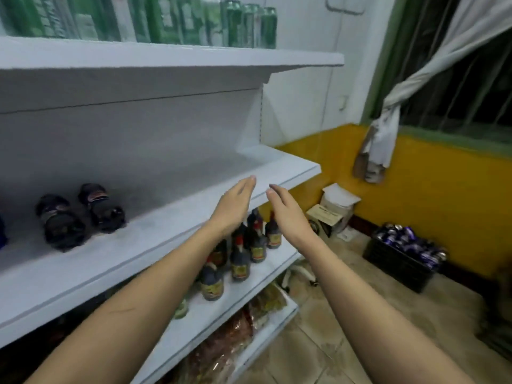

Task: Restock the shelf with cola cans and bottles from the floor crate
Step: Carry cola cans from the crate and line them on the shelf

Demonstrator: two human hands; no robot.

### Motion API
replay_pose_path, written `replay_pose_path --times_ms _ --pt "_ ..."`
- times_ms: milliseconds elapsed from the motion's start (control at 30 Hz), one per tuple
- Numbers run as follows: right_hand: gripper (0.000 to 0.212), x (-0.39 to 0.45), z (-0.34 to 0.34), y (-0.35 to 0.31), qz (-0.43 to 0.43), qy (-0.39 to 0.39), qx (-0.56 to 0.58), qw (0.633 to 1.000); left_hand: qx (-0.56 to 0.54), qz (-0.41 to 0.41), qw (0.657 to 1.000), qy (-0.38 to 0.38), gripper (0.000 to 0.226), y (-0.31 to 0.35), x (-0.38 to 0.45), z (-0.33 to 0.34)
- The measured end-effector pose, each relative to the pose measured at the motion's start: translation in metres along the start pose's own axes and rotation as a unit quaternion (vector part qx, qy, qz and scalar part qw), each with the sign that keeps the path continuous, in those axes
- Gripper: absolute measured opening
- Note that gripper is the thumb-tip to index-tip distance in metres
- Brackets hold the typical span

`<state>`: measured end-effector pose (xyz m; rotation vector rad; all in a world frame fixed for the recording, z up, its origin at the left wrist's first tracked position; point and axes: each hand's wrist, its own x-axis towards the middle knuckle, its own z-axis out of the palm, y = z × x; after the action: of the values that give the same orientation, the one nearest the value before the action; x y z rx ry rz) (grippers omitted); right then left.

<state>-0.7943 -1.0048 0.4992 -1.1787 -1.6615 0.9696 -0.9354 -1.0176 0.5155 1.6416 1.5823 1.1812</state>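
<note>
Lying on their sides at the left of the white metal shelf (155, 217): two dark plastic cola bottles (80, 214), long axes pointing toward the back panel. Hovering mid-frame over the shelf's front edge, palms facing, fingers straight, holding nothing: left hand (235, 203), then right hand (285, 212). Sitting low on the tiled floor, well off to the right: black crate (399, 261) heaped with glossy blue cans (410, 242), nearer the right hand.
</note>
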Motion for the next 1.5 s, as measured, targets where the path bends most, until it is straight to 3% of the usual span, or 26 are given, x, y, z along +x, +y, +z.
replay_pose_path --times_ms 133,233,333,633,767,967,1267,1500 --pt "0.049 0.005 -0.077 0.035 0.044 0.064 0.027 0.997 -0.044 0.031 0.997 -0.064 0.053 0.026 0.012 0.088" --pt "0.049 0.007 -0.112 0.064 0.075 0.121 0.066 0.988 -0.084 0.01 0.991 -0.104 0.062 0.027 0.028 0.138" --pt "0.05 0.01 -0.137 0.097 0.118 0.17 0.088 0.974 -0.102 -0.009 0.986 -0.13 0.053 0.028 0.049 0.183" --pt "0.048 0.062 -0.237 0.194 0.206 0.269 0.057 0.939 -0.198 -0.066 0.958 -0.197 0.053 -0.005 0.158 0.324" --pt "0.047 0.094 -0.271 0.232 0.244 0.293 0.042 0.924 -0.205 -0.105 0.94 -0.252 0.055 -0.018 0.211 0.375" --pt "0.047 0.147 -0.325 0.284 0.273 0.328 0.026 0.904 -0.19 -0.087 0.927 -0.313 0.056 -0.006 0.274 0.454" --pt "0.042 0.207 -0.445 0.396 0.321 0.362 0.082 0.871 -0.124 -0.102 0.906 -0.392 0.059 0.014 0.36 0.627" --pt "0.036 0.268 -0.561 0.456 0.328 0.345 0.108 0.873 -0.089 -0.109 0.912 -0.386 0.069 0.057 0.441 0.742"
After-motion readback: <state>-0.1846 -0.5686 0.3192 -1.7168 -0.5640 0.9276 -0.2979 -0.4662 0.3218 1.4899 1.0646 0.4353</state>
